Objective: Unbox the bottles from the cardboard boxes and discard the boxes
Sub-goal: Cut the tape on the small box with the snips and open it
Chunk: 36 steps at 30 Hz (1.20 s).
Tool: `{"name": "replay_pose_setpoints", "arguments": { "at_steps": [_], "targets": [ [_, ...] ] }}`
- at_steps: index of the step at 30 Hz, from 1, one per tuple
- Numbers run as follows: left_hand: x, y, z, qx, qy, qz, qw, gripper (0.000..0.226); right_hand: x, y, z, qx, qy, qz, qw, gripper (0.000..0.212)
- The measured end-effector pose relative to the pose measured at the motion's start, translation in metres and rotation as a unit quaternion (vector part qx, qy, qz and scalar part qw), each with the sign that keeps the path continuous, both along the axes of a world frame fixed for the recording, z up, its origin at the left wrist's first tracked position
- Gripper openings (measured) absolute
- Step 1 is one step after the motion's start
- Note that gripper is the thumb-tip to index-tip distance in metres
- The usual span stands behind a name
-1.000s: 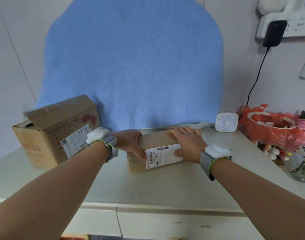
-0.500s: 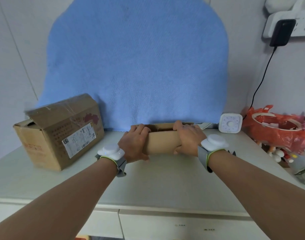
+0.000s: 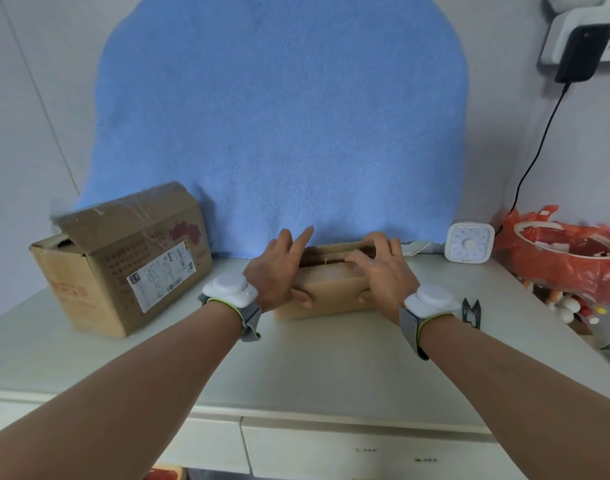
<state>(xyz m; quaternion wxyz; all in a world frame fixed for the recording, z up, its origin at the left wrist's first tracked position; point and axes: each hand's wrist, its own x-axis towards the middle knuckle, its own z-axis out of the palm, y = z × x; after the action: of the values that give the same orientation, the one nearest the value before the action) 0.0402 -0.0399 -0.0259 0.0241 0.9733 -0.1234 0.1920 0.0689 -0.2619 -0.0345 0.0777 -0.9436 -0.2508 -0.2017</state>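
Small cardboard box (image 3: pixel 331 289) lay on its side at the far middle of the table (image 3: pixel 314 358), against the blue cloth (image 3: pixel 279 116). Its top flap stood slightly ajar; the contents could not be made out. The right hand (image 3: pixel 383 275) gripped its right end, fingers curled over the flap. The left hand (image 3: pixel 272 271) braced its left end with palm and thumb, fingers straight and raised. A larger cardboard box (image 3: pixel 123 265) sat to the left, flap lifted, its inside hidden.

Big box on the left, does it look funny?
Yes. The big box on the left of the table sits at a slant, its top flap lifted and creased, with wrinkled tape across it. It looks already opened.
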Motion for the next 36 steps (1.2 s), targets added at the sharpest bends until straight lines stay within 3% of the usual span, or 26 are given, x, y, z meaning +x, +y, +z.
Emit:
{"name": "replay_pose_setpoints", "arguments": {
  "at_steps": [3,5,8,10,12,15,17,21,25,28,31,34,36],
  "targets": [
    [0.005,-0.007,0.003,0.037,0.017,0.028,0.999,0.086,0.002,0.002,-0.002,0.021,0.012,-0.017,1.000,0.079],
    [0.006,-0.010,0.001,0.041,0.016,0.046,0.998,0.074,0.005,-0.001,-0.004,0.019,0.024,-0.013,0.999,0.070],
    [0.004,-0.010,-0.005,0.084,-0.025,0.088,0.992,0.063,0.003,-0.017,-0.013,0.132,0.023,-0.007,0.991,0.054],
    [0.006,-0.008,-0.008,0.073,-0.016,0.106,0.992,0.060,0.002,-0.040,-0.018,0.193,-0.002,-0.081,0.978,0.046],
    [0.008,-0.007,-0.006,0.016,0.048,0.096,0.994,0.058,0.001,-0.066,-0.019,0.178,0.008,-0.219,0.959,0.044],
    [0.009,-0.012,0.000,-0.034,0.118,0.049,0.991,0.048,-0.005,-0.096,-0.017,0.099,0.114,-0.401,0.903,0.066],
    [0.008,-0.017,0.003,-0.025,0.114,0.050,0.992,0.043,-0.009,-0.104,-0.018,0.100,0.189,-0.438,0.873,0.080],
    [0.006,-0.022,0.003,-0.011,0.112,0.060,0.992,0.042,-0.012,-0.098,-0.014,0.120,0.240,-0.401,0.876,0.068],
    [0.002,-0.022,0.002,-0.011,0.115,0.055,0.992,0.044,-0.018,-0.092,-0.013,0.046,0.246,-0.327,0.911,0.031],
    [0.000,-0.021,0.002,-0.011,0.119,0.050,0.992,0.047,-0.021,-0.092,-0.016,0.077,0.254,-0.306,0.915,0.029],
    [-0.001,-0.018,0.003,-0.013,0.125,0.042,0.991,0.054,-0.026,-0.092,-0.012,0.192,0.181,-0.306,0.915,0.022],
    [-0.001,-0.014,0.003,-0.011,0.124,0.033,0.992,0.054,-0.029,-0.089,0.000,0.398,0.106,-0.183,0.893,0.009],
    [-0.002,-0.014,0.003,-0.013,0.122,0.031,0.992,0.053,-0.031,-0.080,0.014,0.441,0.100,-0.096,0.887,0.013]
  ]
}}
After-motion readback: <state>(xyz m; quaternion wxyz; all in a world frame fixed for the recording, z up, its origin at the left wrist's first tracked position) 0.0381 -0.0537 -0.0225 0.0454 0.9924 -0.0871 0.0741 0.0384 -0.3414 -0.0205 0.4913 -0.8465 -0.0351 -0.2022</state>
